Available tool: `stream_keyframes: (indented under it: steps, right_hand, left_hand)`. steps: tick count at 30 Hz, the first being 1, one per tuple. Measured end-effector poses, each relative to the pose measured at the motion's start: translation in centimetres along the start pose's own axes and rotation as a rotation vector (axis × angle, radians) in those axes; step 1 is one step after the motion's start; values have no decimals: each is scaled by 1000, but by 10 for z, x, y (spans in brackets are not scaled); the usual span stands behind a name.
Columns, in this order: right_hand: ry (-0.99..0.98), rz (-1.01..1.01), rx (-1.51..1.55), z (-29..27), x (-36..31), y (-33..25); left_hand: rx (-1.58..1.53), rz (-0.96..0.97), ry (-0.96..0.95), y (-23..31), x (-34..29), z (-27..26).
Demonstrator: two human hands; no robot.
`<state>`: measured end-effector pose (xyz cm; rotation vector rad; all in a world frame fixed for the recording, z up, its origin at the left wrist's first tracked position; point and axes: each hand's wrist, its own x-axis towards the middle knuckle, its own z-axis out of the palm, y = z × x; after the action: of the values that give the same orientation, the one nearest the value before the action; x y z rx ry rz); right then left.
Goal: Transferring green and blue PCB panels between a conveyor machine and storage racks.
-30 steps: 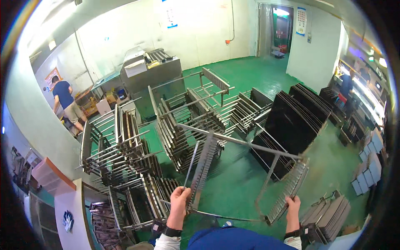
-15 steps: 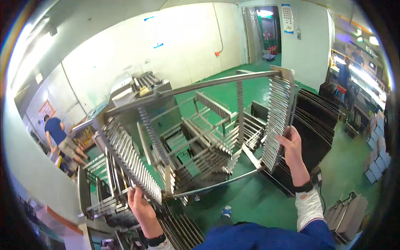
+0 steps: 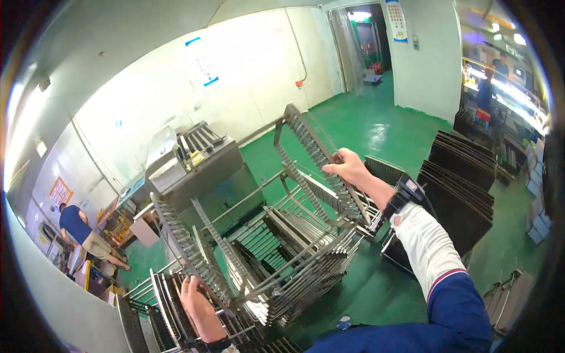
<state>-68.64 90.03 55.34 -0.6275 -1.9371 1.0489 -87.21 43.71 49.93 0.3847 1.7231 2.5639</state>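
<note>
Between my hands is a metal slotted rack (image 3: 183, 235), an open frame with toothed side panels joined by thin rods. Around the outer edge of its right panel, near the upper part, my right hand (image 3: 352, 170) is closed. My left hand (image 3: 200, 307) grips the lower end of the left panel, its fingers partly hidden behind the metal. The rack is tilted, and its lower rod passes in front of a pile of similar metal racks (image 3: 312, 288) standing on the floor. Whether the held rack touches the pile I cannot tell.
Black panels (image 3: 456, 188) stand in a row to the right. Further racks (image 3: 138, 329) stand at lower left. A metal cabinet (image 3: 212, 176) with items on top is by the wall. A person (image 3: 85, 229) bends over at far left; others work behind a lit bench at right.
The rack has swung down and left, its right side turned farther away from me. My right arm now reaches forward, and my left hand has dropped lower. Both hands keep their hold.
</note>
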Motion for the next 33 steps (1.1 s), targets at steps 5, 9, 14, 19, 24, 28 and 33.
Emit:
stream_keyframes:
  steps: [5,9,14,19,24,28,33]
  right_hand:
    - [-292,147,-265,34,70,28]
    - [-342,177,-514,75,90,40]
    - [-388,174,-597,85,64,94]
    - [-352,28,-659,54,2,134]
    - [-429,203,-492,26,-44,158]
    - [-186,101,-233,3,-89,141]
    - [-206,204,-244,-40,-206,192]
  left_hand:
    - [81,-107,-50,-34,32,-11]
    - [151,-180,1,-37,30,3]
    - [216,-206,-13,-75,44,-20]
    - [526,-94,-120,-84,31,3]
    - [796,24,-95,-126,56,-27]
    - [828,-38,-264,-107,52,-35]
    - [923,79,-469,-110,9,39]
